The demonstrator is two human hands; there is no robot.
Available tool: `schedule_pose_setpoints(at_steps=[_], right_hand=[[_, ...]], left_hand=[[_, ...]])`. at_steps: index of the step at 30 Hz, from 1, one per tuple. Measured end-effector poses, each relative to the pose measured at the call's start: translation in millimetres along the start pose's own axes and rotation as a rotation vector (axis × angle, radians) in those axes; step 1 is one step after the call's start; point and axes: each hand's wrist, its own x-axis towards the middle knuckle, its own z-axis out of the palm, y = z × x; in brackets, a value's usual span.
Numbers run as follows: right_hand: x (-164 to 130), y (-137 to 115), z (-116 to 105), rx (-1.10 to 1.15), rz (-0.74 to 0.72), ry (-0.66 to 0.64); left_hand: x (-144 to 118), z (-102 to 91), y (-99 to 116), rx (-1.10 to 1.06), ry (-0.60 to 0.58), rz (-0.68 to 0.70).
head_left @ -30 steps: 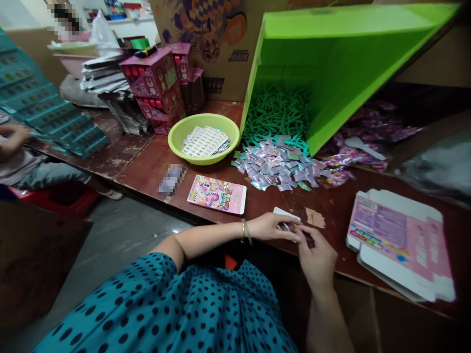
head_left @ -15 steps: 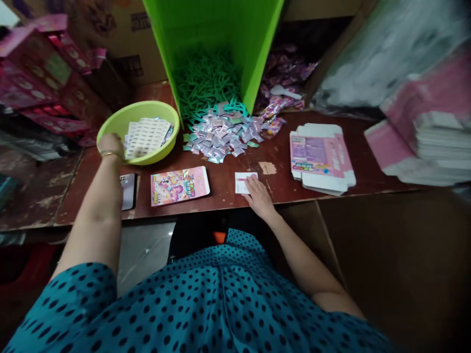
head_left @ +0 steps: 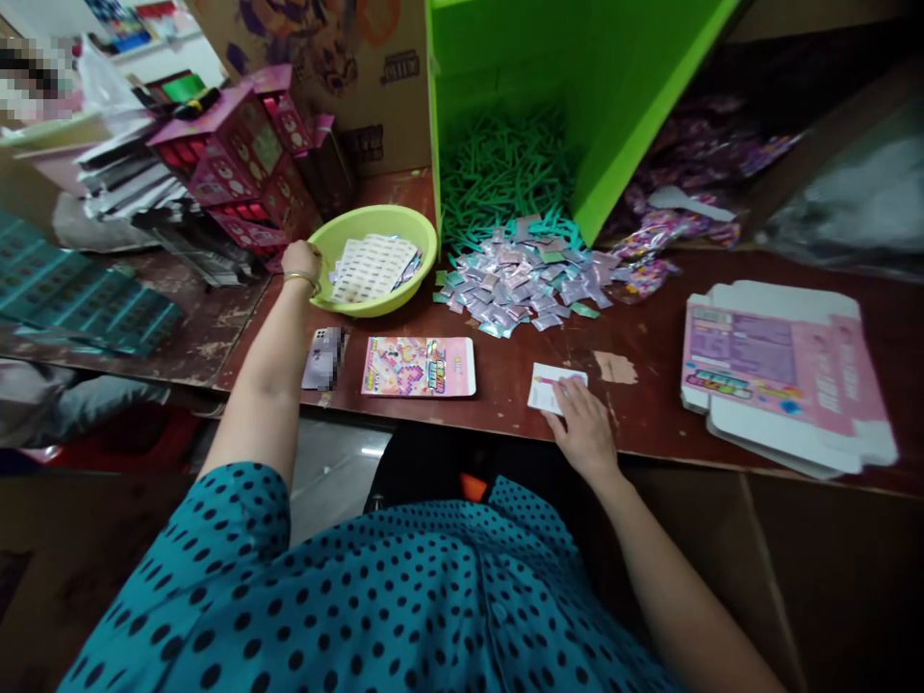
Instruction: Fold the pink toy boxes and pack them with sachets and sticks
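Reddish-brown wood forms the tabletop [head_left: 650,404] where a seated person in a teal polka-dot top works with both hands. The left hand [head_left: 301,260] rests on the near rim of a lime-green plastic bowl [head_left: 423,250], fingers curled over the edge; whether it grips anything inside cannot be told. The bowl holds white sheets printed with rows of small dark marks [head_left: 370,268], too small to read. The right hand [head_left: 583,428] lies flat, fingers narrowly spread, pressing down a small white card [head_left: 547,383] near the tabletop's front edge; the card's long axis runs left to right, and its print is illegible. Left of it lies a pink illustrated card [head_left: 419,366], also lengthwise left to right, its lettering blurred. A heap of shiny small packets [head_left: 526,279] spills before an upright green carton [head_left: 577,87], and flattened pink box blanks [head_left: 783,371] sit at right.
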Motion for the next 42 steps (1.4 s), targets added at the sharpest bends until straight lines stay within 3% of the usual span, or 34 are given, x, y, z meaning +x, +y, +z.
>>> schedule_pose_setpoints(at_steps=[3,5,8,10,12,13,16,18,21,24,27,29,32,35,39,42], right_hand=[[0.6,0.5,1.2,-0.013,-0.003,0.005],[1.5,-0.8,0.8,-0.021,0.004,-0.011],[3.4,-7.0,-2.3,-0.038,0.024,-0.044],[4.9,-11.9,-4.3,-0.054,0.032,-0.043],[5.5,-15.4,-5.4,-0.068,0.025,-0.014],[5.3,-16.4,-5.9,-0.071,0.017,0.005],[2.6,-17.2,-8.7,-0.070,-0.018,0.057],[1.5,-16.4,-12.5,-0.062,-0.055,0.069],[4.5,-15.7,-20.3,-0.065,-0.069,0.042],[11.1,-17.7,-27.3,-0.089,-0.011,-0.004],[13.5,-22.6,-31.0,-0.012,0.002,-0.025],[11.4,-26.8,-32.2,0.090,0.030,-0.001],[8.5,-31.8,-35.1,0.250,0.140,0.062],[14.1,-30.2,-43.3,0.467,0.242,0.167],[35.3,-26.0,-68.4,0.660,0.492,0.389],[55.8,-44.9,-96.4,0.723,0.476,0.486]], left_hand=[[-10.6,-17.2,10.4,0.007,-0.032,0.037],[-26.7,-29.3,21.3,0.052,0.015,0.110],[-81.9,-30.4,40.4,0.063,0.070,0.244],[-144.2,-13.7,51.3,0.000,-0.019,0.388],[-219.5,13.1,59.2,0.007,-0.250,0.643],[-257.4,28.0,62.4,0.075,-0.313,0.704],[-347.3,68.4,73.1,0.185,-0.341,0.708],[-377.9,86.7,83.4,0.197,-0.294,0.644],[-389.3,100.7,101.2,0.177,-0.246,0.588],[-383.7,102.2,112.7,0.132,-0.286,0.628],[-373.1,89.2,112.0,-0.009,-0.303,0.656],[-363.8,71.6,106.6,-0.180,-0.224,0.649],[-349.2,40.1,96.5,-0.450,-0.074,0.622],[-339.1,16.8,86.4,-0.639,-0.015,0.550],[-333.6,5.8,76.5,-0.712,0.033,0.375],[-331.0,3.8,75.2,-0.724,0.039,0.283]])
